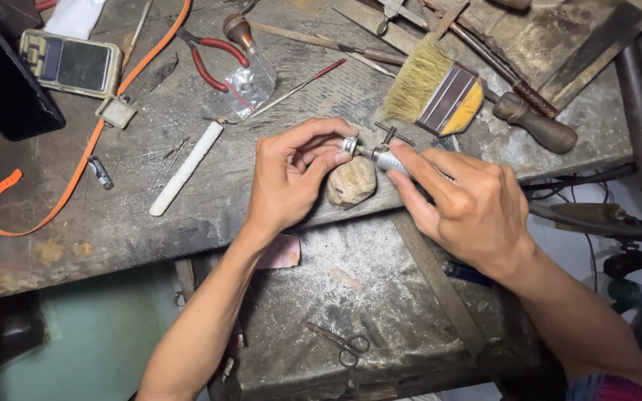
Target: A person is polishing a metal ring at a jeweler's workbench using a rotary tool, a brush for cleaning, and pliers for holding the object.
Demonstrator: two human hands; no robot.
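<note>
small scissors (345, 346) lie on the lower shelf. at the table (113, 215) edge, left hand (291, 178) pinches a ring (349, 144) above the wooden peg (351, 182); right hand (462, 200) grips a rotary handpiece (389, 160). brush (432, 89) beyond, pliers (209, 56) far left.

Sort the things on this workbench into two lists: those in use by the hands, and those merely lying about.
In use:
left hand pinching a small silver ring
right hand holding a rotary handpiece
worn wooden peg beneath the ring

Lying about:
brush
red-handled pliers
pocket scale
white stick
scissors
orange strap
</note>
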